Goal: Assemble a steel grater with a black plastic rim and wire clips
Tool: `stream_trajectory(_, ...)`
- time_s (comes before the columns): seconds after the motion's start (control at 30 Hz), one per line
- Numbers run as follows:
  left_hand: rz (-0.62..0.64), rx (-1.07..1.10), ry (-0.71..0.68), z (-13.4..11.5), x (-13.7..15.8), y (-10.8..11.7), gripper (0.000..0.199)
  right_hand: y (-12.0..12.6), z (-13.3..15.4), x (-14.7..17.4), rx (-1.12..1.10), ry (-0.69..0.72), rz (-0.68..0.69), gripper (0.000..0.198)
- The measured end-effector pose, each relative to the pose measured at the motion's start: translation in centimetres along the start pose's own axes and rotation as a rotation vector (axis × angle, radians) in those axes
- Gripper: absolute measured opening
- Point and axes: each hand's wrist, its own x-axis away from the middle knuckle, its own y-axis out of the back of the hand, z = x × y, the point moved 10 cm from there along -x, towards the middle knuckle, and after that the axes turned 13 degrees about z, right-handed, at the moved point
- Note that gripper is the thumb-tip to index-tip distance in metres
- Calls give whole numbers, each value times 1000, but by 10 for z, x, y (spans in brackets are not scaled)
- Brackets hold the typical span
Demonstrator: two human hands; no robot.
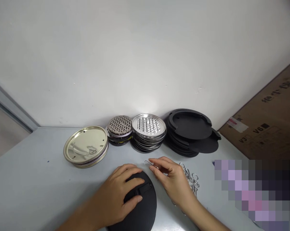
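My left hand [121, 192] lies spread over a round black disc [145, 215] at the front of the table. Its thumb and fingers rest apart on the disc, on either side of a raised rectangular part. To the right, my right hand [171, 179] pinches a small bent wire hook [147, 162] between thumb and fingers. The hook's curved end sticks out leftward, just above the disc's far edge. Beside and partly behind my right hand lies a loose pile of metal wire hooks [194, 183] with ringed ends.
Along the wall stand a stack of gold-coloured round plates [87, 147], a stack topped by a dark grater disc [120, 125], a stack of silver grater discs [148, 126] and stacked black round pieces [193, 128]. A cardboard box [262, 122] stands at right. A pixelated patch hides the lower right.
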Motion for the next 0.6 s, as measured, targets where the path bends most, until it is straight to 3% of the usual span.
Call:
stream_trajectory(0.27, -123, -96, 120, 1, 4, 8, 37, -12, -17, -3, -76, -77, 72, 21)
stream_trajectory(0.6, -287, -139, 278, 18, 11, 8, 43, -31, -14, -3, -138, -82, 107, 19)
